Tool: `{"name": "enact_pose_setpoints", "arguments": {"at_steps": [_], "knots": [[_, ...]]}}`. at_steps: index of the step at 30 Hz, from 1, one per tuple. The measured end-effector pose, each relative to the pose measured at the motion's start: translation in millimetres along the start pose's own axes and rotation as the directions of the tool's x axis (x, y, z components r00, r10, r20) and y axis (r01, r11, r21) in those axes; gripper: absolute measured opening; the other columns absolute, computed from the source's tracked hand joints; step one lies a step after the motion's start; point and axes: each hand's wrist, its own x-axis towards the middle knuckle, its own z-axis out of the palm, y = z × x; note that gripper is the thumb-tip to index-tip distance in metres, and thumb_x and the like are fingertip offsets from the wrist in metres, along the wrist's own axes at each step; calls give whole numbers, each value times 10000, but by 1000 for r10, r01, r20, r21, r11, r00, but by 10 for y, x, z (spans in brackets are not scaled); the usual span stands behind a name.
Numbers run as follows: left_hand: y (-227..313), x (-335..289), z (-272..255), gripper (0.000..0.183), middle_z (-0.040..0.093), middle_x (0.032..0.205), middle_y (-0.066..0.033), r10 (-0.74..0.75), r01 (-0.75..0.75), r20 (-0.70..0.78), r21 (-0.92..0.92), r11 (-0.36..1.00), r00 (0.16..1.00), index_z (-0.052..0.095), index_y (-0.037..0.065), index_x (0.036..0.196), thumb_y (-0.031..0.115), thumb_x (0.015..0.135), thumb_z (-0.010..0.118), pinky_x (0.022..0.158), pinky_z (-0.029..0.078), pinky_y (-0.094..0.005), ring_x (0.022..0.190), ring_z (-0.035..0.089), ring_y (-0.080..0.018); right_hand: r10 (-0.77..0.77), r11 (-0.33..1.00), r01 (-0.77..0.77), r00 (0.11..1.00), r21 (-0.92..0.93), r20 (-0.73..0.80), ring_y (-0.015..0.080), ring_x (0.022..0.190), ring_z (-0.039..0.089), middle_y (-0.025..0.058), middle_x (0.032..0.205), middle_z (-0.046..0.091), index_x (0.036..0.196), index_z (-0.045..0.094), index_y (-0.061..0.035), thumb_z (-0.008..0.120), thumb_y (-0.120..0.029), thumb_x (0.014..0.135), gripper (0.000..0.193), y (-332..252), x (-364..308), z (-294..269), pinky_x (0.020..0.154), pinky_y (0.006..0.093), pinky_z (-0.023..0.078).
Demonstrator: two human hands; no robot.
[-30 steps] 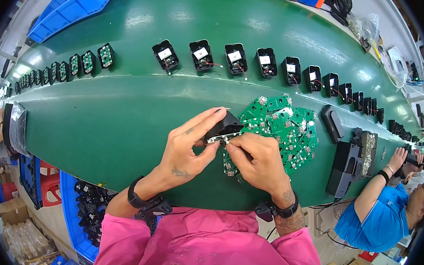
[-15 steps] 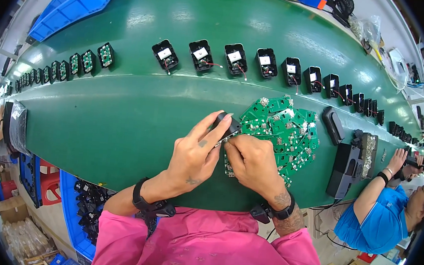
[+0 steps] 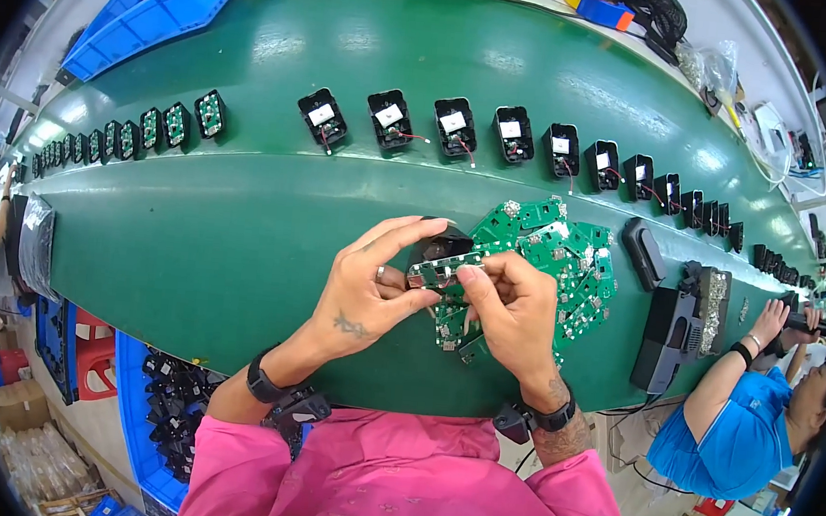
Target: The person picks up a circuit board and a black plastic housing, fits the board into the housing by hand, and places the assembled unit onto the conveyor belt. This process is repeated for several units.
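Left hand (image 3: 357, 288): angled in from 7 o'clock, grip around black housing (image 3: 448, 245)
Right hand (image 3: 518, 310): from 5 o'clock, grip pinching circuit board (image 3: 434, 274)
Circuit board: at housing's 6 o'clock; contact unclear
Hidden: some right fingertips

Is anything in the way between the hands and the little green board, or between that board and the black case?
Nothing visible: the right hand touches the green board, and the left hand holds the black case right behind it. Anything tucked between them is hidden.
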Motion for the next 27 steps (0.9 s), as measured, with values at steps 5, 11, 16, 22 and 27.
{"name": "enact_pose_setpoints", "arguments": {"at_steps": [5, 11, 16, 22, 27], "knots": [[-25, -11, 118, 670, 445, 1414, -149, -18, 17, -33, -28, 999, 999, 506, 48, 1387, -152, 770, 674, 765, 607, -247, 985, 678, -168, -149, 959, 149, 989, 243, -19, 78, 593, 588, 39, 751, 636, 875, 635, 50, 677, -45, 922, 115, -22, -3, 72, 505, 222, 458], [-104, -27, 160, 607, 467, 1396, -156, 200, -183, -129, 132, 974, 971, 533, 103, 1336, -134, 790, 655, 798, 628, -312, 1073, 677, -271, -49, 995, 42, 995, 86, 84, 60, 561, 458, -14, 644, 534, 699, 531, -23, 623, -120, 964, 297, 39, -1, -40, 493, 229, 349], [-168, -1, 228, 571, 519, 1356, -168, 263, -244, -149, 137, 960, 953, 551, 94, 1303, -166, 799, 612, 760, 628, -312, 1057, 675, -264, -248, 948, 292, 927, -128, 280, 102, 531, 416, 24, 602, 502, 709, 507, 1, 639, -149, 952, 314, -55, 65, -130, 498, 291, 363], [-157, -12, 272, 545, 540, 1354, -197, 368, -315, -190, 260, 913, 910, 560, 75, 1299, -186, 820, 556, 773, 607, -301, 1033, 681, -261, -25, 998, 13, 981, 65, 190, 201, 526, 513, 90, 615, 541, 810, 649, 18, 660, -148, 936, 209, -52, 24, -12, 501, 342, 380], [-153, -3, 265, 523, 526, 1377, -218, 308, -268, -194, 205, 941, 931, 549, 57, 1308, -164, 834, 560, 777, 594, -287, 1009, 692, -240, -318, 936, 312, 948, -163, -12, 123, 536, 499, 54, 609, 560, 742, 624, 28, 683, -105, 914, 225, -60, 48, 16, 508, 296, 379]]}}
